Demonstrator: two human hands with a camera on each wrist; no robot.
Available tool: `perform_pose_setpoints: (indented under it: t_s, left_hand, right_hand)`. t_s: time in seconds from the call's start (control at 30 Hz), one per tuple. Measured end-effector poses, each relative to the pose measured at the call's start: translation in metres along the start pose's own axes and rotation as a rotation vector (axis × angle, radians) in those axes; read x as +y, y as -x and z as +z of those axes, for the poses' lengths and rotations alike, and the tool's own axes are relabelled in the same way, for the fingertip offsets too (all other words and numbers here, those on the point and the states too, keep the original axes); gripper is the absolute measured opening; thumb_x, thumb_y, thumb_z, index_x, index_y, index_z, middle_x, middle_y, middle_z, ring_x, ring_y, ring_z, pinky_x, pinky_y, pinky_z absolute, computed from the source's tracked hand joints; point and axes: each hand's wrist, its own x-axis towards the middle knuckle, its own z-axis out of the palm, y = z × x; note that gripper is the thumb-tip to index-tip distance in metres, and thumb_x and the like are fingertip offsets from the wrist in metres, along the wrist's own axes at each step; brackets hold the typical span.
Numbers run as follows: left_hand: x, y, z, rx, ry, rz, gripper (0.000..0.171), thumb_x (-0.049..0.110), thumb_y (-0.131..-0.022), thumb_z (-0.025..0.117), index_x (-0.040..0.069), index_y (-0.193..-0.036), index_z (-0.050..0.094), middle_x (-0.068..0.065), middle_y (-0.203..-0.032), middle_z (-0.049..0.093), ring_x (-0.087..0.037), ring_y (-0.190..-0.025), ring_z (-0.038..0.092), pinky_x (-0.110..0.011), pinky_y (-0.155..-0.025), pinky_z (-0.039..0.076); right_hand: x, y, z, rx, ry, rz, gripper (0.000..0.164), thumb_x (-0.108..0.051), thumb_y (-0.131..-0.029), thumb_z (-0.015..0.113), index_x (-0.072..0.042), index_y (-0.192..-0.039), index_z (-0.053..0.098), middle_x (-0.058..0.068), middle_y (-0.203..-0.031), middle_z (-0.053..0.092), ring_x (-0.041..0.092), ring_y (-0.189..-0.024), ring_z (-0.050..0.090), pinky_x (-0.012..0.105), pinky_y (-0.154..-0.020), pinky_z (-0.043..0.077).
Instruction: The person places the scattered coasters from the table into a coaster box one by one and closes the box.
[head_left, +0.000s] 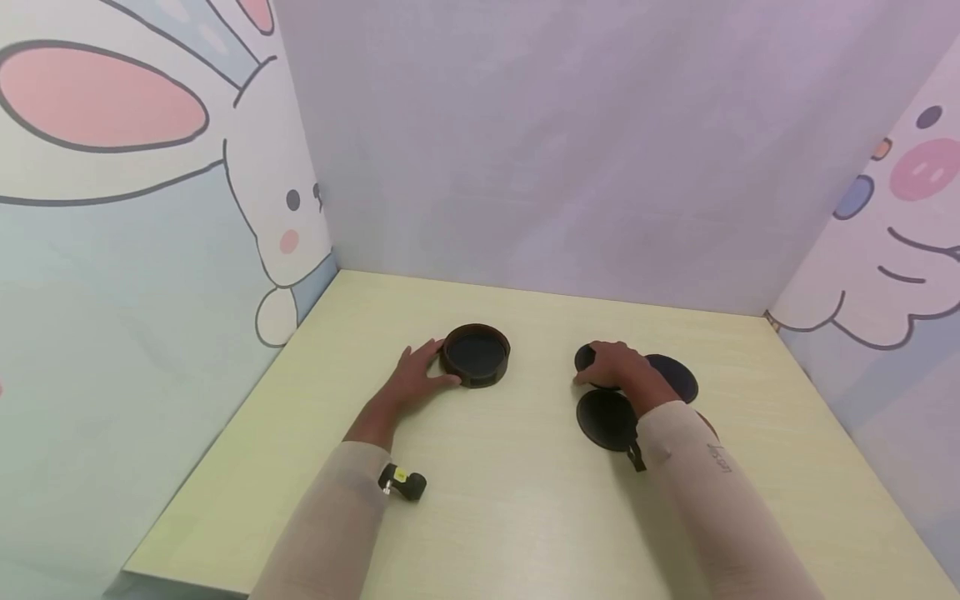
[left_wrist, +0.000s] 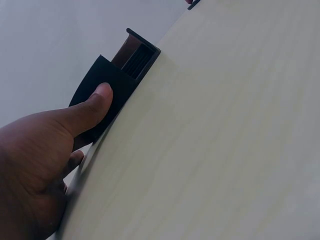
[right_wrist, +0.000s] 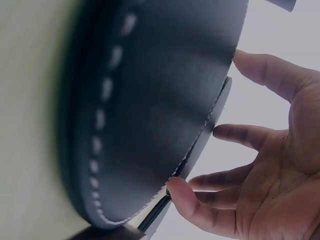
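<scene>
A round black coaster holder (head_left: 476,382) with a brown inner rim stands left of the table's middle. My left hand (head_left: 417,377) grips its left side, the thumb (left_wrist: 100,102) pressed on its dark outer wall. Through a cut-out in the wall, stacked dark layers (left_wrist: 138,62) show in the left wrist view. On the right, my right hand (head_left: 617,367) lies over a round dark coaster (head_left: 585,357), its fingertips at the edge and much of the coaster hidden below. A white-stitched round coaster (right_wrist: 165,100) looms in front of the fingers in the right wrist view.
Near the right hand lie another dark disc (head_left: 675,377) and a round black coaster (head_left: 606,419), with a small black strip (head_left: 636,457) beside it. A brown edge (head_left: 707,423) peeks past the right sleeve. Cartoon-printed walls (head_left: 540,150) enclose the pale table (head_left: 510,500).
</scene>
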Motion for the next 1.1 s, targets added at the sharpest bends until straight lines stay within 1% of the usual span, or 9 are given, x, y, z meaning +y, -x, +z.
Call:
perform_pose_setpoints:
  t_s: [0.1, 0.3, 0.5, 0.6, 0.77, 0.9, 1.1]
  left_hand:
    - [0.000, 0.000, -0.001, 0.000, 0.000, -0.001, 0.093, 0.056, -0.097, 0.079, 0.021, -0.172, 0.037, -0.013, -0.181, 0.029, -0.050, -0.171, 0.005, -0.070, -0.140, 0.004]
    - [0.001, 0.001, -0.001, -0.004, -0.002, -0.014, 0.093, 0.057, -0.097, 0.079, 0.023, -0.172, 0.036, -0.012, -0.182, 0.028, -0.050, -0.171, 0.004, -0.069, -0.140, 0.005]
    - [0.000, 0.000, -0.001, -0.008, 0.002, -0.013, 0.093, 0.056, -0.097, 0.078, 0.023, -0.172, 0.036, -0.011, -0.182, 0.028, -0.049, -0.171, 0.002, -0.069, -0.140, 0.005]
    - [0.001, 0.000, 0.000, -0.007, 0.001, -0.009, 0.092, 0.056, -0.097, 0.078, 0.022, -0.172, 0.036, -0.012, -0.182, 0.029, -0.049, -0.171, 0.004, -0.069, -0.140, 0.004]
    - [0.001, 0.000, 0.000, -0.007, -0.006, -0.001, 0.091, 0.054, -0.098, 0.078, 0.021, -0.172, 0.036, -0.012, -0.181, 0.029, -0.048, -0.171, 0.006, -0.069, -0.140, 0.003]
    - [0.000, 0.000, 0.000, -0.007, -0.007, -0.007, 0.090, 0.054, -0.099, 0.077, 0.021, -0.172, 0.036, -0.012, -0.182, 0.029, -0.048, -0.172, 0.005, -0.068, -0.140, 0.003]
    - [0.001, 0.001, -0.001, -0.009, -0.007, -0.009, 0.091, 0.053, -0.099, 0.078, 0.020, -0.172, 0.036, -0.012, -0.182, 0.029, -0.045, -0.172, 0.006, -0.067, -0.141, 0.002]
  right_hand:
    - [0.001, 0.000, 0.001, 0.001, -0.002, -0.006, 0.095, -0.052, -0.097, 0.071, -0.003, -0.169, 0.034, 0.037, -0.166, 0.042, 0.062, -0.151, 0.041, 0.075, -0.119, 0.044]
    - [0.005, -0.003, 0.002, 0.011, 0.005, -0.015, 0.092, -0.050, -0.099, 0.067, -0.004, -0.170, 0.032, 0.037, -0.166, 0.041, 0.063, -0.153, 0.035, 0.076, -0.121, 0.042]
    - [0.008, -0.005, 0.003, 0.033, 0.024, -0.045, 0.086, -0.045, -0.100, 0.065, -0.002, -0.169, 0.036, 0.037, -0.165, 0.043, 0.063, -0.151, 0.038, 0.075, -0.119, 0.043]
    - [0.009, -0.004, 0.001, 0.044, 0.027, -0.053, 0.083, -0.043, -0.101, 0.064, -0.002, -0.168, 0.037, 0.036, -0.165, 0.043, 0.063, -0.150, 0.038, 0.075, -0.119, 0.043]
    - [0.011, -0.005, 0.002, 0.079, 0.034, -0.028, 0.084, -0.048, -0.098, 0.065, -0.004, -0.167, 0.041, 0.035, -0.165, 0.043, 0.061, -0.149, 0.039, 0.075, -0.115, 0.046]
    - [0.012, -0.007, 0.004, 0.101, 0.035, -0.011, 0.087, -0.052, -0.096, 0.066, -0.006, -0.166, 0.043, 0.034, -0.165, 0.044, 0.061, -0.148, 0.040, 0.075, -0.112, 0.049]
    - [0.013, -0.008, 0.003, 0.114, 0.028, -0.014, 0.088, -0.057, -0.096, 0.062, -0.006, -0.166, 0.044, 0.034, -0.166, 0.043, 0.062, -0.150, 0.039, 0.077, -0.113, 0.047]
